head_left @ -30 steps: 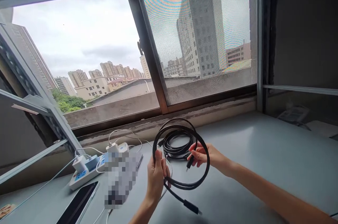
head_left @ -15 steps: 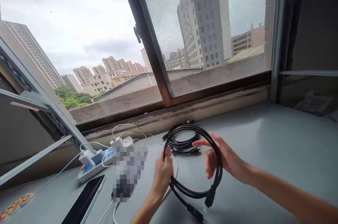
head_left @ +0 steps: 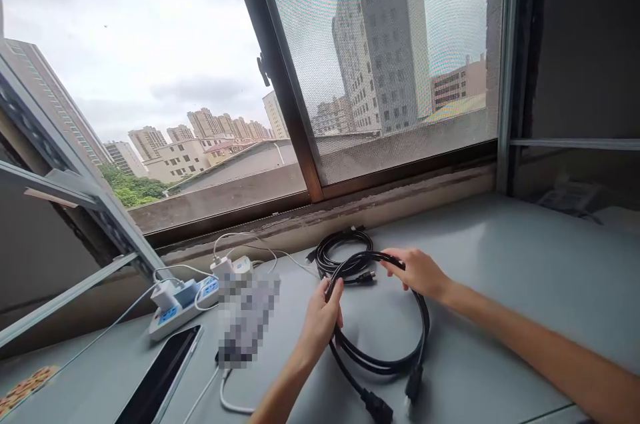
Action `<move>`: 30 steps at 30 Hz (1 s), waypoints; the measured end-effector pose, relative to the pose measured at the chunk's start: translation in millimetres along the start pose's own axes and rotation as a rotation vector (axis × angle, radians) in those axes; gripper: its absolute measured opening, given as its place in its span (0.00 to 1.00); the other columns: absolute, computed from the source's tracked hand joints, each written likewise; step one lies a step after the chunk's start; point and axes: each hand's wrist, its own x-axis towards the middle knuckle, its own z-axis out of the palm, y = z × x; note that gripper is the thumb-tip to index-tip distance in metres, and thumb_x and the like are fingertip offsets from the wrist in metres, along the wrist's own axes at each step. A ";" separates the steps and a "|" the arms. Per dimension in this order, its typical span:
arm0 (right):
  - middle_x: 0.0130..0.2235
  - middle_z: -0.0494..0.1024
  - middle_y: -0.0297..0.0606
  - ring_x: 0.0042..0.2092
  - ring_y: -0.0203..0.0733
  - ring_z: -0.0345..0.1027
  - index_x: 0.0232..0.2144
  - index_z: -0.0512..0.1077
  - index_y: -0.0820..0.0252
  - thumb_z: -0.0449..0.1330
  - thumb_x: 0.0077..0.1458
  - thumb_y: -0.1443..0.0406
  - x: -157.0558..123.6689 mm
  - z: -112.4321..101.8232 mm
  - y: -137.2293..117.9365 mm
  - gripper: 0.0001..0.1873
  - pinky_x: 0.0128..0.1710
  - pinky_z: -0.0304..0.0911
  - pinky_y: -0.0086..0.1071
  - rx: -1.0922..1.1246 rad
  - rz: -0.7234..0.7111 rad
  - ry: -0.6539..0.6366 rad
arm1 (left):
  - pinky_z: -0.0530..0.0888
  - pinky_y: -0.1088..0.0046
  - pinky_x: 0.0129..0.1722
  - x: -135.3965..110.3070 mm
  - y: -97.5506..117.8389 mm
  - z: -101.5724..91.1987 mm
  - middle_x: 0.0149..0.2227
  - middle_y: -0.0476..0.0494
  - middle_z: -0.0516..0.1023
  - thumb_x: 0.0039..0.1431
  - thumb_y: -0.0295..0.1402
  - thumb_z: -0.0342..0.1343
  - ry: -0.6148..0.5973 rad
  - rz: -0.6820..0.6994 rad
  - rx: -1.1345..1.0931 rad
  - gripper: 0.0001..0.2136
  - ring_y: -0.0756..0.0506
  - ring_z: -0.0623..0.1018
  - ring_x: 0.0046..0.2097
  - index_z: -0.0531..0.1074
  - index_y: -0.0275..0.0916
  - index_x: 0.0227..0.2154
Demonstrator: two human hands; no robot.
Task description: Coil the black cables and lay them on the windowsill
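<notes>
A black cable (head_left: 424, 324) wound into a loop is between my hands, just above the grey table. My left hand (head_left: 323, 317) is closed around the loop's left side, thumb on top. At the upper right of the loop, my right hand (head_left: 415, 272) pinches the strands between thumb and fingers. Two black plugs hang at the bottom: one connector (head_left: 414, 385) at the lower right and another connector (head_left: 376, 405) nearer me. Behind the loop lies a second coiled black cable (head_left: 327, 247) on the table, its connector (head_left: 364, 279) pointing right.
A white power strip (head_left: 187, 311) with chargers and white cords stands to the left. A phone or tablet (head_left: 157, 377) lies in front of it, beside a blurred-out object (head_left: 250, 317). The window frame (head_left: 313, 171) and sill border the table (head_left: 500, 291) at the back.
My right hand, earlier spread at the loop's right side, has moved up and closed on the loop's upper right. The loop has shifted slightly right and lower, tilting flatter.
</notes>
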 end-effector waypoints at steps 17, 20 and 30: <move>0.44 0.78 0.39 0.35 0.40 0.69 0.57 0.64 0.53 0.50 0.57 0.60 1.3 0.3 11.3 0.25 0.36 0.60 0.31 -0.013 -0.196 -0.040 | 0.56 0.75 0.22 -0.1 -0.5 -3.9 0.13 0.55 0.56 0.57 0.49 0.41 0.053 0.221 0.218 0.19 0.50 0.58 0.18 0.65 0.39 0.26; 0.40 0.78 0.40 0.35 0.41 0.69 0.56 0.66 0.56 0.49 0.57 0.61 1.3 1.7 11.1 0.24 0.37 0.61 0.32 0.022 -0.214 -0.084 | 0.54 0.74 0.24 2.4 -3.8 -7.2 0.15 0.53 0.56 0.58 0.46 0.41 0.086 0.317 0.323 0.18 0.50 0.58 0.21 0.61 0.39 0.20; 0.27 0.76 0.36 0.25 0.36 0.69 0.47 0.70 0.62 0.56 0.52 0.58 6.7 -9.6 9.8 0.21 0.22 0.59 0.26 0.265 0.037 -0.218 | 0.57 0.75 0.26 4.8 -0.2 -7.0 0.18 0.52 0.62 0.57 0.42 0.44 0.200 0.309 0.184 0.13 0.49 0.62 0.23 0.64 0.41 0.24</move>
